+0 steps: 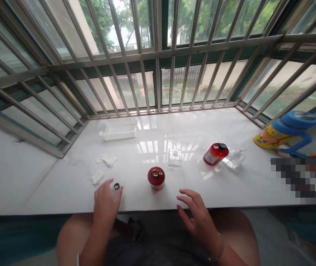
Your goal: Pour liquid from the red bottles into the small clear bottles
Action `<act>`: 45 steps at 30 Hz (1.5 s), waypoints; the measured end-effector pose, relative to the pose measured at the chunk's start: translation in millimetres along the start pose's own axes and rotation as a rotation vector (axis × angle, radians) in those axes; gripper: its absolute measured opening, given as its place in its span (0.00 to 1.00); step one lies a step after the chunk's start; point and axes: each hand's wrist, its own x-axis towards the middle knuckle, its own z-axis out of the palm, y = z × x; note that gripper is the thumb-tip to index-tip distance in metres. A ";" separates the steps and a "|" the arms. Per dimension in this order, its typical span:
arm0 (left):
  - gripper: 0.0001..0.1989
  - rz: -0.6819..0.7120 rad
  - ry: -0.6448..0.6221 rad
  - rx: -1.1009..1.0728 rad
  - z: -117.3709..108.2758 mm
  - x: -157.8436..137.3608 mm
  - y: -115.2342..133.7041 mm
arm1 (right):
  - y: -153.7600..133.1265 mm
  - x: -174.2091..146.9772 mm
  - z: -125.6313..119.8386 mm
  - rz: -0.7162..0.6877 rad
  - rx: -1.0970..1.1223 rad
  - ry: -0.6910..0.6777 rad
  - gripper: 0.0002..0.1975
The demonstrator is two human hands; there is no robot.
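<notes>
A dark red bottle stands upright at the front of the table, its round mouth uncapped and facing up. To its left, my left hand is spread around a small black ring-shaped piece that looks like a cap. Thumb and fingers are apart, and I cannot tell whether they touch it. My right hand hovers at the table's front edge, right of the bottle, fingers spread and holding nothing. A second red bottle with a black cap and a white label appears tilted, farther back on the right.
Crumpled white tissues lie left of the bottle. Behind are a white perforated basket and a small clear square piece. Clear plastic packaging lies beside the second bottle. A blue and yellow jug is at the right, before barred windows.
</notes>
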 end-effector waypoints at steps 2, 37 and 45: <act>0.24 -0.038 -0.068 0.025 1.6 1.9 -12.0 | -1.2 -1.5 0.7 -0.007 0.010 -0.022 0.18; 0.21 -0.895 -0.592 -1.795 -37.5 -26.0 156.2 | -79.9 81.4 1.9 -0.068 0.363 0.021 0.28; 0.16 -0.738 -0.539 -1.712 -28.6 -25.9 161.7 | -77.6 96.4 7.5 0.021 0.323 0.087 0.17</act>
